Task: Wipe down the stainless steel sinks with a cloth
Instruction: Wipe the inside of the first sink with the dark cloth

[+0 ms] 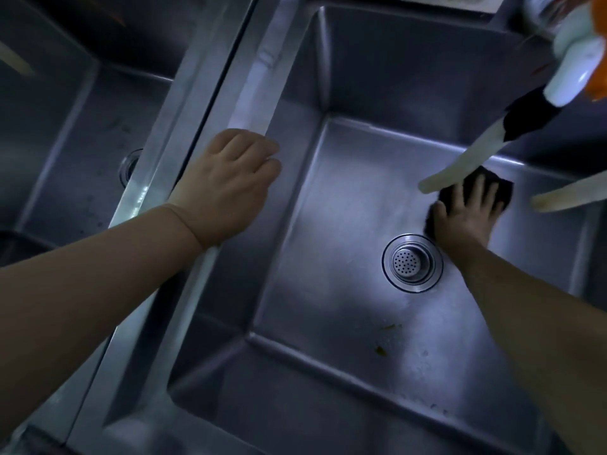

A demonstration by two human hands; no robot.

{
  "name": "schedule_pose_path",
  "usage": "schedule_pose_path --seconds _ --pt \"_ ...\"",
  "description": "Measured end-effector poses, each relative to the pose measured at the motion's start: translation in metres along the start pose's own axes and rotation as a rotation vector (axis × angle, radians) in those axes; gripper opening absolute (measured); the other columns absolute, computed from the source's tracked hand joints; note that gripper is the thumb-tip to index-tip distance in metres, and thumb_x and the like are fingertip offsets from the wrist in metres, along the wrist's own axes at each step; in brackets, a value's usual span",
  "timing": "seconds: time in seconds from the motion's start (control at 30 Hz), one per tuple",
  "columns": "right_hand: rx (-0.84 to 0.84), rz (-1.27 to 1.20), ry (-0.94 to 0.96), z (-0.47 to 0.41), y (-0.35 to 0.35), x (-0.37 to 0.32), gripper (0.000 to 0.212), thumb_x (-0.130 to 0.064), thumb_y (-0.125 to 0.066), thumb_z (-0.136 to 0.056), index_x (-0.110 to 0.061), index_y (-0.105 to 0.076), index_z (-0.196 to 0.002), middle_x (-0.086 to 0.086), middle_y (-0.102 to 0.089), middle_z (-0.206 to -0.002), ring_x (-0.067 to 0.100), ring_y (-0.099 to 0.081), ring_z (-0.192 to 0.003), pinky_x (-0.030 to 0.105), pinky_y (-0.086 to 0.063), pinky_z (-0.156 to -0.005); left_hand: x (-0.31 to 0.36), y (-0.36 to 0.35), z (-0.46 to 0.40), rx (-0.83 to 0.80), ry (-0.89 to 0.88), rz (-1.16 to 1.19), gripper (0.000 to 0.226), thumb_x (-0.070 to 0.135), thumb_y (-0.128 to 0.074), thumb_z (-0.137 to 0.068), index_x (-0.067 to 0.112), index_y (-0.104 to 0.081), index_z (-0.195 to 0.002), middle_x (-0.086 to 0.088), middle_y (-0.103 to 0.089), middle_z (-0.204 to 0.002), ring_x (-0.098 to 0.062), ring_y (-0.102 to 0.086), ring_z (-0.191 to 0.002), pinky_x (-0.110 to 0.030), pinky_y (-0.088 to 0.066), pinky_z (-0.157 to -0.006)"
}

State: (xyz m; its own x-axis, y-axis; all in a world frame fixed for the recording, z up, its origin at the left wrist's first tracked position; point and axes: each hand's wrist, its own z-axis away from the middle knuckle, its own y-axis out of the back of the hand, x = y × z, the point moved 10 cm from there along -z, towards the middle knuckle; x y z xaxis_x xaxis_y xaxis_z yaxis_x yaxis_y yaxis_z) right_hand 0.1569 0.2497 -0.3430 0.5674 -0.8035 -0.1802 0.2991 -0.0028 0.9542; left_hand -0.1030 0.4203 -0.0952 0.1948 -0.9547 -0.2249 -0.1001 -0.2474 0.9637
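A deep stainless steel sink (pixel 345 198) fills the middle of the head view, with a round perforated drain (pixel 412 263) in its floor. My right hand (pixel 466 215) lies flat with spread fingers on a dark cloth (pixel 499 188), pressing it onto the sink floor just beyond the drain. My left hand (pixel 230 185) rests on the sink's left rim (pixel 249 103), fingers curled over the inner edge. A second steel sink (pixel 65 133) lies to the left, with its own drain (pixel 129 164) partly hidden by the rim.
A white tap (pixel 574 60) with a black joint hangs over the sink's far right corner. Two pale hoses (pixel 460 169) reach down from it above the cloth. Small yellow-green scraps (pixel 381 349) lie on the near sink floor. Something orange (pixel 599 77) shows at the right edge.
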Motion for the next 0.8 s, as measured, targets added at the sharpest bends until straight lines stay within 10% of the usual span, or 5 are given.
schedule_pose_path --seconds 0.33,0.53,0.8 --pt "-0.128 0.183 0.893 0.130 -0.075 -0.205 0.058 -0.041 -0.042 -0.093 -0.024 -0.030 -0.147 0.013 -0.029 -0.153 0.040 -0.021 -0.142 0.054 -0.012 -0.115 0.009 -0.008 0.003 -0.029 -0.045 -0.076 0.013 -0.001 -0.053 -0.081 0.004 -0.066 -0.079 -0.015 -0.068 -0.094 -0.032 -0.063 -0.084 -0.040 -0.048 -0.074" --pt "-0.233 0.162 1.238 0.255 -0.092 -0.179 0.053 -0.039 -0.061 -0.084 -0.027 -0.052 -0.135 0.008 -0.047 -0.143 0.035 -0.041 -0.133 0.057 -0.033 -0.107 0.030 -0.015 0.021 -0.209 0.016 -0.051 0.013 0.004 -0.057 -0.069 0.009 -0.065 -0.078 -0.013 -0.064 -0.082 -0.033 -0.059 -0.084 -0.041 -0.041 -0.085" --pt "-0.244 0.131 1.330 0.251 -0.077 -0.124 0.049 -0.038 -0.036 -0.095 -0.019 -0.049 -0.138 0.010 -0.043 -0.146 0.035 -0.036 -0.136 0.050 -0.027 -0.110 0.033 -0.022 0.065 -0.268 0.078 0.025 0.013 0.007 -0.062 -0.069 0.013 -0.070 -0.078 -0.005 -0.067 -0.075 -0.027 -0.060 -0.102 -0.043 -0.017 -0.115"
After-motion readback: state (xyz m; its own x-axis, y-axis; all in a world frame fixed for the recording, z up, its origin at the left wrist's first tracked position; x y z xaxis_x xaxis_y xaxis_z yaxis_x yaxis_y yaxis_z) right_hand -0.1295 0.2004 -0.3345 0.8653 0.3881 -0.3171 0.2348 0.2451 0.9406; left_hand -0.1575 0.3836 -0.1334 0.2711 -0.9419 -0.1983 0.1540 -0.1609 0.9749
